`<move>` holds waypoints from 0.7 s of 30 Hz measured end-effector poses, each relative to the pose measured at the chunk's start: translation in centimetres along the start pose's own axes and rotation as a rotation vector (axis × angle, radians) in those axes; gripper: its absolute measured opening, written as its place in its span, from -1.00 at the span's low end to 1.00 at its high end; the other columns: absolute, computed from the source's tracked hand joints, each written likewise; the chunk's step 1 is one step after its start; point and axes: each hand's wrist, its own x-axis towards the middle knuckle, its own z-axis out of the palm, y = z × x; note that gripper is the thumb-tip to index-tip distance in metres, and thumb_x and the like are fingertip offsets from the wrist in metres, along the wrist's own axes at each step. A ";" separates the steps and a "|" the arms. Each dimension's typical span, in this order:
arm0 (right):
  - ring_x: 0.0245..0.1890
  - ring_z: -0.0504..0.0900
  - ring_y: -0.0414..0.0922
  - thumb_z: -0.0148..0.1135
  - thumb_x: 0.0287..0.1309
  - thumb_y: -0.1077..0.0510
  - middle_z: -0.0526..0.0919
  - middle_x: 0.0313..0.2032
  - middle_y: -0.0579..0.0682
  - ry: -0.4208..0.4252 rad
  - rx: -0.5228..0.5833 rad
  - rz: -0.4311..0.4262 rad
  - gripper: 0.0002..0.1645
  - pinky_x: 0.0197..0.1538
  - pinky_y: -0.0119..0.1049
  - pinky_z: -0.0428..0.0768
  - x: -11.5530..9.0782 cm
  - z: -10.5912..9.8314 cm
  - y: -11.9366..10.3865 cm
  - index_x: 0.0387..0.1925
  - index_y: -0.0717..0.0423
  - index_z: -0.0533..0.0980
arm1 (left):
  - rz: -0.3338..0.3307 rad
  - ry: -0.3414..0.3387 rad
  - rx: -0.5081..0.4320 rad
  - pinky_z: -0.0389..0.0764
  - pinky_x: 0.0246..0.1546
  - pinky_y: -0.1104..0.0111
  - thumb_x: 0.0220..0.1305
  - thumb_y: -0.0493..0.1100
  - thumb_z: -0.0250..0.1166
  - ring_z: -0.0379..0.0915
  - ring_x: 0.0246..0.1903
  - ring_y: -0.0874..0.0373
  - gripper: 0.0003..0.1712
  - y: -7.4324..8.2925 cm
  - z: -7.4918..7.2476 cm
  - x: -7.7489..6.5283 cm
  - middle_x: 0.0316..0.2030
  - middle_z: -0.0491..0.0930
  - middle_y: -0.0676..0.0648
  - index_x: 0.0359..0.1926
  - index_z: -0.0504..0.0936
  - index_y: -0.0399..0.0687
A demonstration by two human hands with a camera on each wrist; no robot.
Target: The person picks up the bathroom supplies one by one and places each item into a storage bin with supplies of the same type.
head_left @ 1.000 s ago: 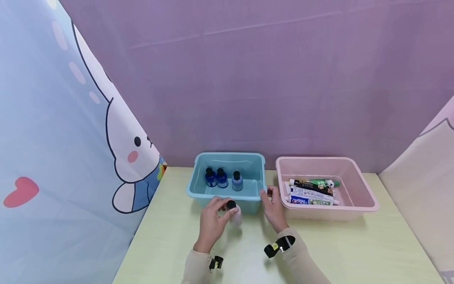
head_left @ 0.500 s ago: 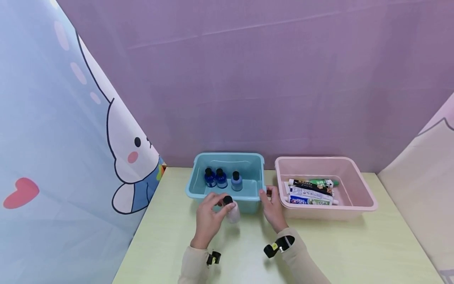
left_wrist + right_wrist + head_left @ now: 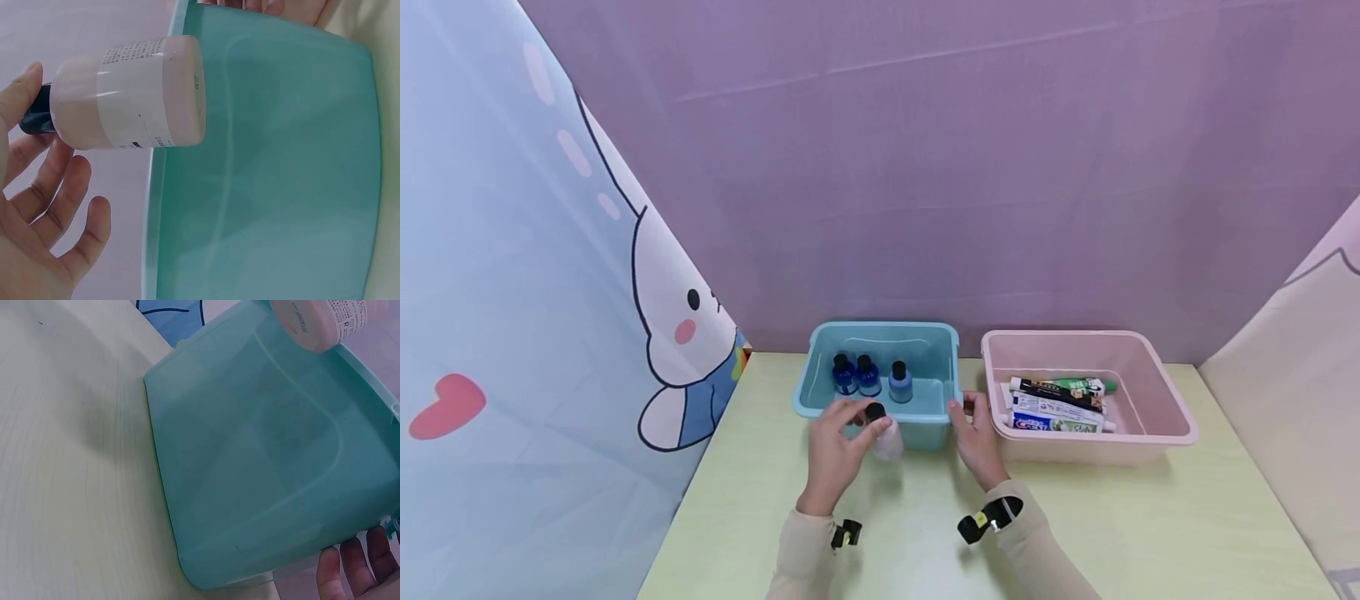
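Note:
My left hand pinches the black cap of a small pale pink bottle between thumb and fingers. The bottle has a white printed label and hangs tilted in front of the teal plastic bin, its lower end overlapping the front wall in the head view. My right hand holds the bin at its front right corner, with fingertips along the outer side wall. Inside the bin stand two dark blue bottles and one lighter blue bottle, all black-capped.
Close to the right of the teal bin is a pink plastic bin holding several toothpaste tubes. Both stand on a pale yellow table. A purple cloth wall rises behind; a cartoon-printed sheet covers the left side.
My left hand has shifted left and slightly up toward the teal bin's front rim, carrying the pink bottle along. My right hand stays at the bin's corner.

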 end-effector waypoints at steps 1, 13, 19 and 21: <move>0.16 0.38 0.00 0.00 0.56 -0.02 0.41 0.17 0.15 0.003 -0.001 -0.002 -0.55 0.16 -0.25 0.46 0.0 0.0 0.0 0.24 0.18 0.27 | 0.006 0.004 -0.005 0.58 -0.36 0.44 0.10 0.01 0.58 0.57 -0.33 0.09 -0.62 0.0 -0.1 0.1 -0.29 0.66 0.05 -0.06 0.80 0.03; 0.16 0.38 0.00 0.00 0.56 -0.01 0.41 0.17 0.14 0.006 0.001 0.000 -0.56 0.16 -0.25 0.46 0.1 0.0 0.0 0.24 0.18 0.28 | 0.032 0.030 -0.049 0.66 -0.36 0.23 0.13 -0.03 0.56 0.57 -0.31 0.23 -0.65 0.1 -0.8 0.9 -0.30 0.65 0.07 -0.05 0.80 0.02; 0.18 0.38 0.01 -0.01 0.56 -0.01 0.40 0.18 0.15 0.011 -0.011 0.002 -0.56 0.15 -0.28 0.46 -0.1 0.1 0.0 0.24 0.18 0.28 | 0.031 0.034 -0.040 0.65 -0.32 0.31 0.14 -0.02 0.56 0.57 -0.31 0.23 -0.64 0.3 -1.2 1.3 -0.29 0.66 0.07 -0.06 0.80 0.00; 0.18 0.37 0.01 -0.02 0.57 0.00 0.40 0.19 0.15 0.008 -0.008 0.004 -0.57 0.17 -0.24 0.45 -0.1 0.1 0.0 0.25 0.17 0.27 | 0.032 0.037 -0.040 0.66 -0.31 0.28 0.13 -0.03 0.56 0.57 -0.31 0.23 -0.64 0.4 -1.4 1.4 -0.28 0.67 0.06 -0.06 0.80 -0.02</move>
